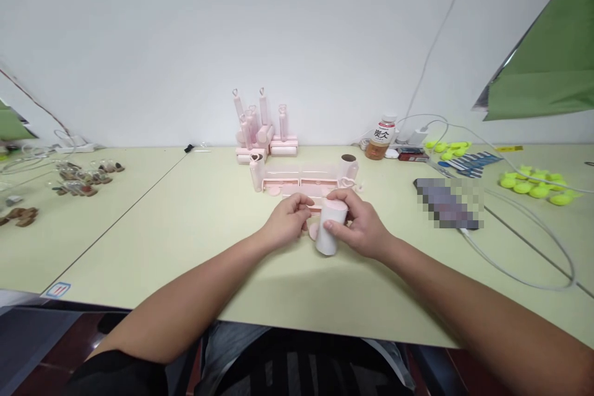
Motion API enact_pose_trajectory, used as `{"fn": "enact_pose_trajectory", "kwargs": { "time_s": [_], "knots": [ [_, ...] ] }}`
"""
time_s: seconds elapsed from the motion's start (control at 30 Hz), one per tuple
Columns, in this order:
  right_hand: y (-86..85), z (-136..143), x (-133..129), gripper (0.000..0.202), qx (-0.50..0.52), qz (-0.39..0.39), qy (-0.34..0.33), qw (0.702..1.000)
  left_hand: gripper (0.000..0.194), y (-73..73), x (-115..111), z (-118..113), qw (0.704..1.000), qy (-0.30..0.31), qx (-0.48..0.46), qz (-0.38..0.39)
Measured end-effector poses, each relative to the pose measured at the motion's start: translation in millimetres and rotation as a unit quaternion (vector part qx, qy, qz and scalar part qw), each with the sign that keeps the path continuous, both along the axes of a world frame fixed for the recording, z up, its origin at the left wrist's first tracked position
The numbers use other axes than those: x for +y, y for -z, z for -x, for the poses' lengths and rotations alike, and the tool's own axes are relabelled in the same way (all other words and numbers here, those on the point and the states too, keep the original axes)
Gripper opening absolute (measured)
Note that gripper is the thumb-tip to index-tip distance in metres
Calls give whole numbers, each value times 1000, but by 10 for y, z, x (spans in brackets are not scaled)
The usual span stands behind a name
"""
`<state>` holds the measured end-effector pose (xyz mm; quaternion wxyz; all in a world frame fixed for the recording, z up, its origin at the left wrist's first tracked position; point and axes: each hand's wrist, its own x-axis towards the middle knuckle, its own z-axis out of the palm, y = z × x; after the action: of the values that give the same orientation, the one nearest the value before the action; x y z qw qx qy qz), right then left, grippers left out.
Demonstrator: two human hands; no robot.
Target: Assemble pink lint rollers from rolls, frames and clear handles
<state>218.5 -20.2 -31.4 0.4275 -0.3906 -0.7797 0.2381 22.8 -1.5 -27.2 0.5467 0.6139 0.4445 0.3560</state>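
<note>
My right hand point(364, 226) is closed around a white lint roller refill point(328, 235). A pale pink disc covers its upper end, and the roll leans slightly above the table. Just left of it, my left hand point(290, 219) has its fingers curled in towards the thumb; whether anything sits between them is hidden. A small pink disc point(314, 231) shows between the hands, low beside the roll. Behind them lie open pink lint roller cases point(281, 185). One roll with a brown core point(349, 159) stands upright at their right, and a pink handle piece point(257, 173) at their left.
Several pink lint rollers point(283, 127) are grouped against the wall. Further right stand a drink bottle point(381, 136) and a phone point(448, 204) with a looping white cable point(524, 286). Yellow-green plastic pieces point(533, 182) lie far right; small bagged items point(83, 178) lie left.
</note>
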Motion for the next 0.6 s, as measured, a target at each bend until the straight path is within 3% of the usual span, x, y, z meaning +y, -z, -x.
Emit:
{"fn": "enact_pose_trajectory", "kwargs": {
  "time_s": [0.1, 0.23, 0.33, 0.47, 0.6],
  "knots": [
    [-14, -67, 0, 40, 70, -58, 56, 994, 17, -34, -31, 89, 974, 45, 162, -151],
    [-56, -117, 3, 40, 128, -98, 101, 982, 34, -49, -97, 110, 917, 93, 307, -239],
    [-49, -113, 8, 39, 129, -99, 96, 982, 45, -1, -141, 24, 878, 101, 391, -257],
    [8, -109, 9, 41, 125, -78, 66, 987, 34, 51, -164, -50, 843, 119, 460, -252],
    [4, -100, 1, 42, 136, -72, 68, 986, 26, 13, -136, 15, 835, 108, 474, -258]
  ]
}}
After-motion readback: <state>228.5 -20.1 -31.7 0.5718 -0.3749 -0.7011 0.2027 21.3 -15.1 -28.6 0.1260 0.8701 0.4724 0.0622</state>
